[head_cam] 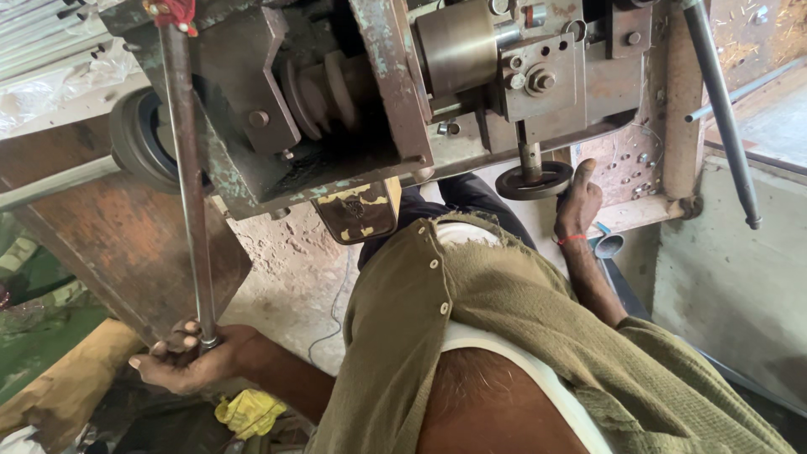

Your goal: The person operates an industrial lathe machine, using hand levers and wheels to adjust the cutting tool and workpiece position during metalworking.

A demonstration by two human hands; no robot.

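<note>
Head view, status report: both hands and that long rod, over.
Left hand shut on the long rod, low end. Right hand on the small handwheel, grip unclear. Nothing between.

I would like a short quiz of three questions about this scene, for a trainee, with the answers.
1. True or false: the left hand grips the lower end of the long metal rod.
2. What does the right hand touch? A) the small black handwheel B) the yellow cloth C) the grey pulley
3. Fill in: on the right wrist sits a ___ band.

Key: 1 true; 2 A; 3 red.
</note>
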